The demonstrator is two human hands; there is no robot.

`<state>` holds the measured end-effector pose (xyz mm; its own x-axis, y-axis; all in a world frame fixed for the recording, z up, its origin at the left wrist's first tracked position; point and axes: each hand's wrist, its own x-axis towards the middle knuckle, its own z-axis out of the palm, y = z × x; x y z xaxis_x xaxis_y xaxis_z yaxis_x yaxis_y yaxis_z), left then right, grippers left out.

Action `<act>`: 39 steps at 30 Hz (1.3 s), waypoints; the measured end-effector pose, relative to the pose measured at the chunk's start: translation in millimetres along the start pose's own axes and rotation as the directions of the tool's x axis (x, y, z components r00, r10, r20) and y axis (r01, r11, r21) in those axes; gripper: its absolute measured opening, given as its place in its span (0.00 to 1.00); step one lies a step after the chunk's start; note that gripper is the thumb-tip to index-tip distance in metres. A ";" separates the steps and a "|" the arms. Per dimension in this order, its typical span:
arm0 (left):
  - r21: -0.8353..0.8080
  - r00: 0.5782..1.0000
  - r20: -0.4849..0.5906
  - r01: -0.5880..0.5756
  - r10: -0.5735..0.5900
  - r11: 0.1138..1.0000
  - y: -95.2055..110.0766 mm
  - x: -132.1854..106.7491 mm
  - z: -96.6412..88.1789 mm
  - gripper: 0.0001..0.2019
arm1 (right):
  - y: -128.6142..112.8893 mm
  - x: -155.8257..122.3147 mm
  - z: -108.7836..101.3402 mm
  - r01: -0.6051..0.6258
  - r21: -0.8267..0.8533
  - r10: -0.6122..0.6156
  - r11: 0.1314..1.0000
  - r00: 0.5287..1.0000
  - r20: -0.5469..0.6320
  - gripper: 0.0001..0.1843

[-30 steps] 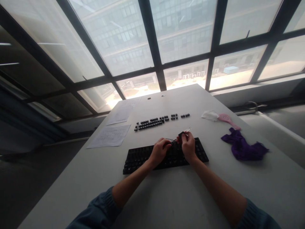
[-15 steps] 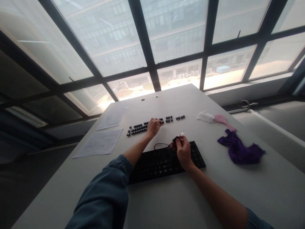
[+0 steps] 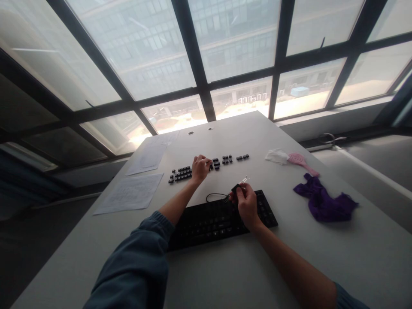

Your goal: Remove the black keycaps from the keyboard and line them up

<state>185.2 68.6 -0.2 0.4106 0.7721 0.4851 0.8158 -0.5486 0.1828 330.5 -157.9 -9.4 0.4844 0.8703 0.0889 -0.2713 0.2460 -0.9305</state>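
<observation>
My left hand (image 3: 200, 168) reaches over the rows of loose black keycaps (image 3: 184, 173) on the table. Its thumb and fingers pinch at a keycap near the middle of these rows, largely hidden by the fingertips. In my right hand (image 3: 247, 203) is a keycap puller with a black handle (image 3: 236, 187), its thin bright prongs pointing up and away from me. This hand is above the right part of a black keyboard (image 3: 206, 225), which lies in front of me. A dark cable (image 3: 215, 194) loops out behind the keyboard.
Printed sheets (image 3: 130, 193) lie on the left of the white table (image 3: 206, 274). To the right are a crumpled white tissue (image 3: 276, 156), a pink round-headed object with a handle (image 3: 296, 159) and a bunched purple cloth (image 3: 328, 201). Windows (image 3: 238, 38) rise behind the table.
My left hand has moved left along the keycaps, uncovering some on its right. My right hand keeps the puller in nearly the same place. The view has shifted slightly.
</observation>
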 end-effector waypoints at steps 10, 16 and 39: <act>0.063 0.995 0.096 -0.040 0.034 0.997 -2.2 -4.3 -1.5 0.07 | 1.2 0.1 -0.5 0.006 -0.009 -0.006 1.000 1.000 0.006 0.14; 0.039 0.995 0.087 -0.054 0.050 0.998 -2.0 -10.3 -1.2 0.07 | 1.1 0.1 -0.3 0.006 -0.008 -0.006 1.000 1.000 0.011 0.14; -0.302 0.977 0.123 -0.132 0.176 0.944 67.4 -55.9 -69.7 0.10 | -11.3 21.8 -15.5 -0.032 0.234 0.064 0.972 0.990 -0.130 0.15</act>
<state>188.8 -33.9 44.6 0.5944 0.6971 0.4010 0.5931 -0.7167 0.3668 357.1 -148.3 -2.4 0.5696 0.8217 -0.0176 -0.4736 0.3107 -0.8241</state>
